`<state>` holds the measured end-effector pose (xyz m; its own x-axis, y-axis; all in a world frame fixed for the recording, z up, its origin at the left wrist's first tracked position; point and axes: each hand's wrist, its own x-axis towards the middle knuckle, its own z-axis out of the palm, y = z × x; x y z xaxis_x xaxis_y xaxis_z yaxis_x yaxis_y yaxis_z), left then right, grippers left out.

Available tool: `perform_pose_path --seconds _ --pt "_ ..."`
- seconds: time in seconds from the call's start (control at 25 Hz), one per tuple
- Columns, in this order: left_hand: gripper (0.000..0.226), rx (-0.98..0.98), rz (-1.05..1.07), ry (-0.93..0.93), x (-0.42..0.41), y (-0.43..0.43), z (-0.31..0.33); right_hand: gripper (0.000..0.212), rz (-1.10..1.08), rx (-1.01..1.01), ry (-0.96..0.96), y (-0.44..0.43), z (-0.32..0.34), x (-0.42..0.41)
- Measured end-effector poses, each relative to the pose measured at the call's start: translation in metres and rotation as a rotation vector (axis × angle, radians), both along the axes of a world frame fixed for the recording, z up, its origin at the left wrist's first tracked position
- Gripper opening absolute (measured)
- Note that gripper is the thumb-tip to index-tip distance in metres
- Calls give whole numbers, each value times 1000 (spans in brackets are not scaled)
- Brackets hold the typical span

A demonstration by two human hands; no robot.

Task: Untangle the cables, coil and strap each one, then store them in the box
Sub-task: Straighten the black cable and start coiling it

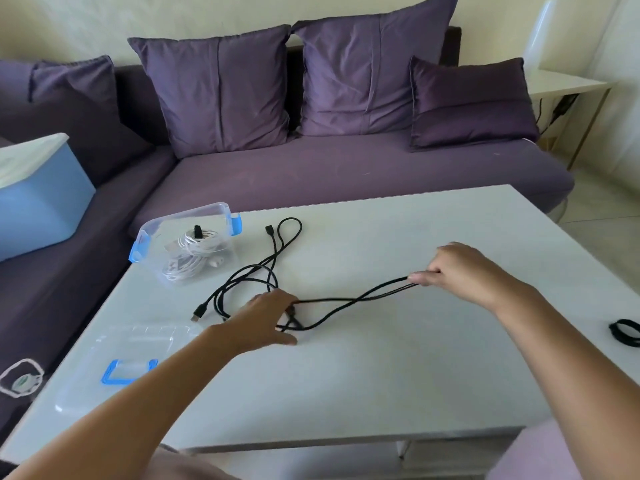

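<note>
A long black cable [346, 301] lies tangled on the white table [381, 375]. My right hand [453, 268] pinches a doubled loop of it and holds it stretched to the right, just above the table. My left hand [266, 317] rests over the cable's crossing near the middle, fingers spread and lightly curled over the strands. More black loops [273, 251] trail toward the clear plastic box [221, 216] with blue clips, which holds coiled white cables [194, 251].
The box's clear lid [114, 362] with a blue handle lies at the table's front left. A black strap [625, 332] sits at the right edge. A purple sofa with cushions stands behind, with a blue bin [38, 202] on it.
</note>
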<state>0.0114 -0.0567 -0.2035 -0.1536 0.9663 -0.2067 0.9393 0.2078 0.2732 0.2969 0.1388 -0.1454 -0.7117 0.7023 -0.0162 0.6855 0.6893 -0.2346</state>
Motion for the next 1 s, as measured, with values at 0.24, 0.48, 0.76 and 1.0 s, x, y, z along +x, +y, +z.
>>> perform_pose_path --seconds 0.24,0.48,0.76,1.0 --pt "27 31 91 272 5 -1 -6 16 -478 137 -429 15 -14 32" --pt "21 606 32 -103 55 14 32 57 144 -286 477 -58 5 -16" --pt "39 556 191 -20 49 31 55 21 126 -322 714 -42 28 -27" --pt "15 354 476 51 -38 16 33 22 -270 -32 1236 8 59 10"
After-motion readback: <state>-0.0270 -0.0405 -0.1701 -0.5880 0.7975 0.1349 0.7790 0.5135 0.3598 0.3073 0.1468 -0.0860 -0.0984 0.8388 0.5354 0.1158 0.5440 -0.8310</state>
